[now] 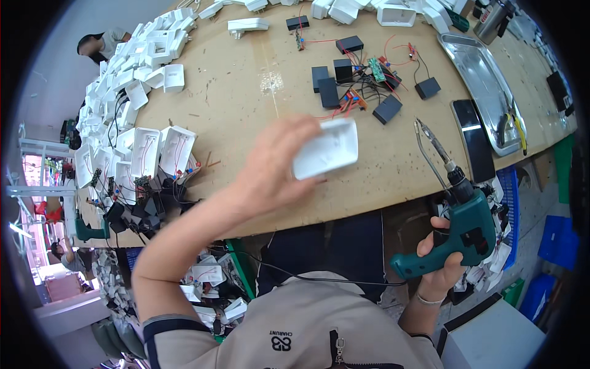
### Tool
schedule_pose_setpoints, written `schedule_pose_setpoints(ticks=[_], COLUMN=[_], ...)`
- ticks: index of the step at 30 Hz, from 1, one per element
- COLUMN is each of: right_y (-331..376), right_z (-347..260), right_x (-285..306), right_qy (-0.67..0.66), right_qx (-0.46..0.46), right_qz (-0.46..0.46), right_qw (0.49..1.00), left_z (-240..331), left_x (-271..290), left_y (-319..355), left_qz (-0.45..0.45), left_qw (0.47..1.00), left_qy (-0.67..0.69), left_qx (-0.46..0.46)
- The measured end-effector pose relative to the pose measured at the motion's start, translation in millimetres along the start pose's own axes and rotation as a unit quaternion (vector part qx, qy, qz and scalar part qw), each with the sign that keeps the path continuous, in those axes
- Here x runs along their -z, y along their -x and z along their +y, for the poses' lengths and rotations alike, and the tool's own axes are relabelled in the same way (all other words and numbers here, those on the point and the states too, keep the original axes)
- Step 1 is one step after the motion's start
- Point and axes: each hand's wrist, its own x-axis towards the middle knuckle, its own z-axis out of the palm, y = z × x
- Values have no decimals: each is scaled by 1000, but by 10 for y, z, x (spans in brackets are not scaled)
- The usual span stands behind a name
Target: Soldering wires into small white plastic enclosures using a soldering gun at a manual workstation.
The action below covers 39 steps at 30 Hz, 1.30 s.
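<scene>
Right now the left hand (270, 175) pinches a white plastic casing (327, 147) just above the desk (246, 104), fingers clamped on its left end. It looks light, stiff and smooth, best gripped by its edges. The right hand (444, 264) is clenched around a green soldering gun (458, 212), off the desk's edge.

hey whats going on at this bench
A person at a wooden workbench holds a white plastic casing in the left hand, just above the bench edge. The right hand grips a green pistol-style soldering gun, its tip pointing up over the bench. Small circuit boards with red wires and black blocks lie in the middle, white casings are heaped at the left, and a metal tray sits at the right.
</scene>
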Motion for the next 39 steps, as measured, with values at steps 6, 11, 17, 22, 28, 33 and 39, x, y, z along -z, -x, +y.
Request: schedule_pose_setpoints(ticks=[6, 11, 17, 22, 28, 33, 39], right_y=[123, 198, 224, 241, 230, 190, 218], right_z=[-117, -154, -166, -159, -170, -109, -42], right_x=[-19, -46, -87, -74, -6, 29, 8], right_qy=[19, 28, 45, 55, 46, 22, -5], right_qx=[18, 27, 33, 42, 43, 19, 2], right_qz=[7, 14, 22, 40, 36, 24, -10], right_qw=[1000, 999, 998, 997, 997, 999, 1000], left_z=[-11, -86, -377, -523, -767, -551, -413], left_x=[-325, -164, -248, -427, 229, 716, 546], left_y=[239, 113, -743, -1254, -1173, -665, 286], left_qz=[-26, -7, 88, -20, 171, 217, 37], left_qw=[997, 993, 995, 955, 969, 973, 972], left_qy=[69, 101, -33, -295, 116, 65, -4], left_qx=[8, -59, 34, 22, 135, 47, 231])
